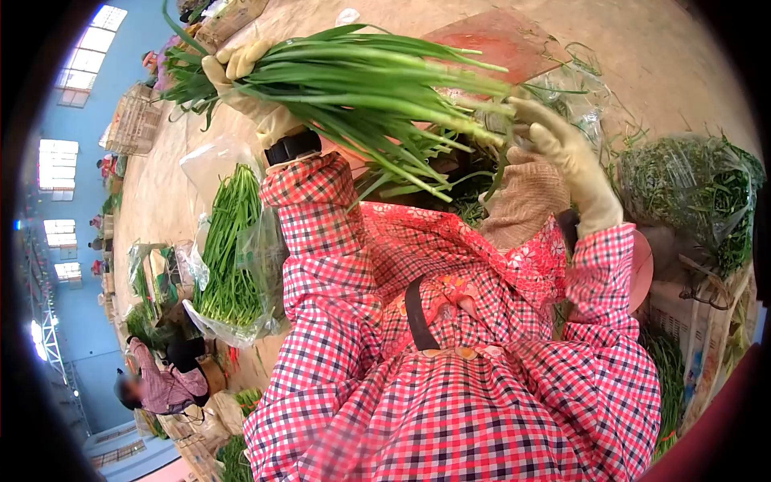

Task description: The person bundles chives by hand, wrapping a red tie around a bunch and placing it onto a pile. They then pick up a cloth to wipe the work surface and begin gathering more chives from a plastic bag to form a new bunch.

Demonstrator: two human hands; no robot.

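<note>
A long bundle of green chives (361,84) stretches across the upper middle of the head view. My left hand (245,88), in a pale rubber glove, is closed around the leafy end at upper left. My right hand (562,153), also gloved, grips the stalk end at the right. Both arms wear red checked sleeves (321,265). A black wristband sits on my left wrist (291,147).
A clear bag of green stalks (233,257) lies at left on the sandy floor. A bagged heap of greens (699,193) sits at right, a red board (498,40) behind the bundle. A seated person (161,386) works at lower left; crates and baskets (132,120) stand farther back.
</note>
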